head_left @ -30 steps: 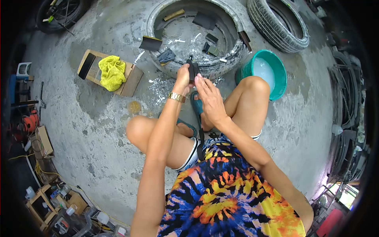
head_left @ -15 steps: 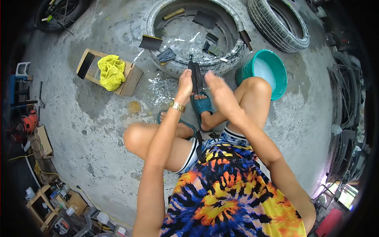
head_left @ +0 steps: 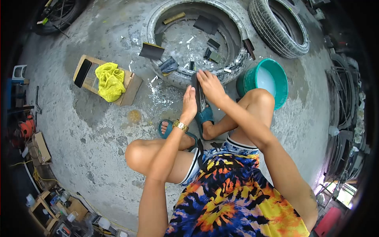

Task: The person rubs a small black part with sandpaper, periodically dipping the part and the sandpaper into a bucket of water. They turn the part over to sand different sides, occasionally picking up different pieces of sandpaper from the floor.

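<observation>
A long, glossy black piece (head_left: 198, 94) stands lengthwise between my hands, above my sandaled foot and at the near side of a tire lying flat (head_left: 182, 79). My left hand (head_left: 190, 104) holds it from the left side, fingers together along its edge. From the right, my right hand (head_left: 212, 89) grips its upper part, fingertips bent over the far end. Close by on the tire's rim lie a dark crumpled wrap (head_left: 169, 65) and a curved black sheet (head_left: 151, 51). Small dark blocks (head_left: 212, 55) and another black sheet (head_left: 205, 25) sit inside the tire ring.
A green bucket (head_left: 246, 81) of cloudy water stands by my right knee. To the left, a wooden box (head_left: 130, 89) bears a yellow cloth (head_left: 110, 81) and a black phone (head_left: 83, 73). A second tire (head_left: 272, 33) leans at upper right. Tools and boxes line the left edge.
My right hand has come from beside the black piece, fingers outstretched, onto its upper part. My left hand keeps hold of it. The view has shifted slightly.
</observation>
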Demonstrator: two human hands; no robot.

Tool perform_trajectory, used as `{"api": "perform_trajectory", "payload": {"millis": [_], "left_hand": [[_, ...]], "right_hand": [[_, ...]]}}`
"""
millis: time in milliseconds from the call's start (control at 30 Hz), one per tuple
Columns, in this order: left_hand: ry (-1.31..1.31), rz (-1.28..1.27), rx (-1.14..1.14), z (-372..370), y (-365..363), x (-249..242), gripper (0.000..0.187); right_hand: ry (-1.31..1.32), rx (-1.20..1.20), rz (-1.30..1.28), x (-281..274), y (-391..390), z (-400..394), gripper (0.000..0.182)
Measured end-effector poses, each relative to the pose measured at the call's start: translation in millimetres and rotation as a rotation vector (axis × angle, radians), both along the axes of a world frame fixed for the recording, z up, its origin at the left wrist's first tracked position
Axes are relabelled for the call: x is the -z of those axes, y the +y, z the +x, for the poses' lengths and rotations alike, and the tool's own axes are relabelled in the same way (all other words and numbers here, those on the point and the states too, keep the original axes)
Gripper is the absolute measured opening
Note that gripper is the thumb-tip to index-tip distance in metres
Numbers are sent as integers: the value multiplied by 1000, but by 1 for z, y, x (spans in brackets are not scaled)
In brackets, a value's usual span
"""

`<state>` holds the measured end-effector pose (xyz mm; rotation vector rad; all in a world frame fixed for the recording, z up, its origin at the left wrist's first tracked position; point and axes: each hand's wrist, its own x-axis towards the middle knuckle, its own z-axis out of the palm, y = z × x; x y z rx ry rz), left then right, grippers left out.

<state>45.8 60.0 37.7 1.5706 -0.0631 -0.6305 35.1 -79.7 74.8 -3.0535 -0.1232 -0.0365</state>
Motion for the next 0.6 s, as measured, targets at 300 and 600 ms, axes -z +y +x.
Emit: {"api": "perform_trajectory", "payload": {"millis": [300, 600], "left_hand": [[-16, 33, 69, -6, 5, -14, 54], [-44, -42, 41, -6, 10, -11, 52]], "right_hand": [[144, 8, -61, 2, -5, 19, 51], [322, -93, -39, -4, -28, 45, 33]]}}
